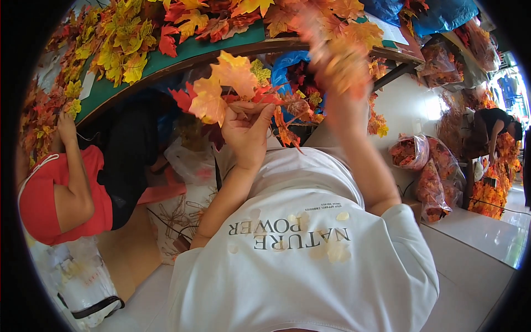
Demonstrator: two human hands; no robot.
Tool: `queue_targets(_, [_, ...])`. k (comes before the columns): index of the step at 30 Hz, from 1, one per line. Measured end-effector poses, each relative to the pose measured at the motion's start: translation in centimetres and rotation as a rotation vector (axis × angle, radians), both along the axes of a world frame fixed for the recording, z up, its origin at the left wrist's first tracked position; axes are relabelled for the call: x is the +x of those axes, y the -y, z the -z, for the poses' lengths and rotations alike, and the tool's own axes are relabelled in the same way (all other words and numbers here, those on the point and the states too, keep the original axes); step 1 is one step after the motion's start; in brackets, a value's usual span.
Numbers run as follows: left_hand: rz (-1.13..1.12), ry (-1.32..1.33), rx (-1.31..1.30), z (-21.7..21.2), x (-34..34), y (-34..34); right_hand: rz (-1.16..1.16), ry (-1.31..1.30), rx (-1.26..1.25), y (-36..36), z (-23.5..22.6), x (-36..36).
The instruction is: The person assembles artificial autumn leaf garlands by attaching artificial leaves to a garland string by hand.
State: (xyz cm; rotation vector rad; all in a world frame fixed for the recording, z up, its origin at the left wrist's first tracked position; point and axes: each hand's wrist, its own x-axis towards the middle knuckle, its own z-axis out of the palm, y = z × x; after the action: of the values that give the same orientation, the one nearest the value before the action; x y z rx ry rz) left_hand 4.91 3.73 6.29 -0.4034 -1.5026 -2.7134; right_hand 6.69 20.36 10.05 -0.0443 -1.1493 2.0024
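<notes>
My left hand is closed, thumb against fingers, on a sprig of artificial maple leaves in orange, yellow and red. More of its leaves and a brownish cone-like piece stick out to the right of the fingers. My right hand is raised to the right, smeared by motion. Blurred orange and yellow leaves overlap its far end, so its fingers cannot be made out and I cannot tell whether it grips them.
A green-topped table heaped with maple leaves curves across the front. At left sits a co-worker in a red top, a hand among leaves. Plastic bags of leaves stand at right. Beneath the table edge is a blue bag.
</notes>
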Motion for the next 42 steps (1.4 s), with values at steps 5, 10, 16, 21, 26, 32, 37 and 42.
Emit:
queue_targets(5, [-0.109,-0.15,-0.129,-0.6,0.2,-0.3,-0.182,0.395,-0.351,6.3,1.9,2.6])
queue_targets(10, [-0.095,-0.166,-0.172,0.0,0.7,-0.5,-0.276,0.509,-0.505,6.6,1.6,2.5])
queue_targets(16, [-0.087,-0.182,-0.19,0.2,1.1,-0.8,-0.347,0.429,-0.622,6.6,2.4,2.3])
queue_targets(21, [-0.1,-0.206,-0.204,0.3,1.0,-0.9,-0.399,0.4,-0.628,6.7,2.6,2.5])
queue_targets(26, [-0.086,-0.181,-0.2,0.5,1.0,-0.8,-0.437,0.44,-0.663,6.6,1.8,2.8])
queue_targets(32, [-0.099,-0.187,-0.187,0.6,1.1,-0.9,-0.438,0.419,-0.669,7.0,2.6,2.7])
queue_targets(37, [-0.069,-0.158,-0.126,0.8,0.8,-1.0,-0.401,0.375,-0.627,7.4,2.8,3.0])
queue_targets(42, [-0.015,-0.016,-0.063,1.4,0.6,-1.1,-0.159,0.364,-0.182,7.5,5.1,2.8])
